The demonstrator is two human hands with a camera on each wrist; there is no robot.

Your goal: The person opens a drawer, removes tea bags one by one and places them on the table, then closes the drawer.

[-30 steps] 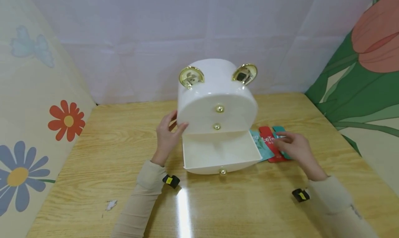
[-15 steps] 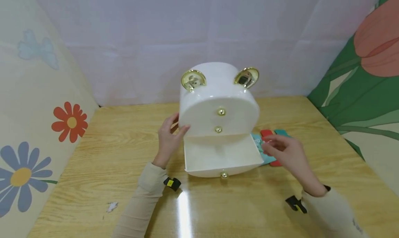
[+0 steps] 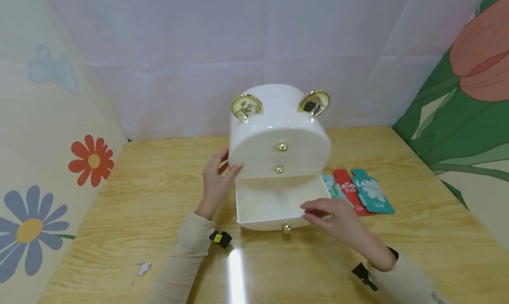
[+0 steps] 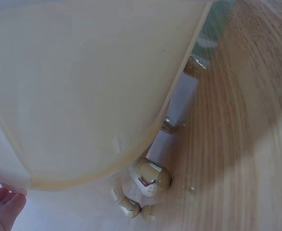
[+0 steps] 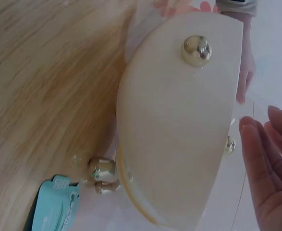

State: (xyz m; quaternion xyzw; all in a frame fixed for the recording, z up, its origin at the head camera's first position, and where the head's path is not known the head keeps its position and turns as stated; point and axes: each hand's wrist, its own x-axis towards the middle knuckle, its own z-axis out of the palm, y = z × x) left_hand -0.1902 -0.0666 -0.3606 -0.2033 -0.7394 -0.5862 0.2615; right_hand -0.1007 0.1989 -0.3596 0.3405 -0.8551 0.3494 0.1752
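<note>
A white bear-shaped storage box (image 3: 278, 114) with gold ears and gold knobs stands mid-table. Its bottom drawer (image 3: 266, 202) is pulled out, with nothing inside. My left hand (image 3: 214, 180) holds the box's left side, thumb at the front edge and fingers along the side. Over the right front corner of that drawer is my right hand (image 3: 338, 215), its fingers loosely bent and nothing in them. In the right wrist view, the drawer front (image 5: 174, 120) with its round knob (image 5: 197, 50) is near the fingertips.
Right of the box lie flat packets: a light teal one (image 3: 330, 184) partly behind the drawer, a red one (image 3: 346, 189) and a teal one with a white flower (image 3: 374, 193). A white scrap (image 3: 144, 268) lies front left. A pale cloth (image 3: 191, 74) hangs behind the table.
My right hand has moved left, from over the packets to the drawer's right front corner, leaving the packets in view. My left hand stays at the box's side.
</note>
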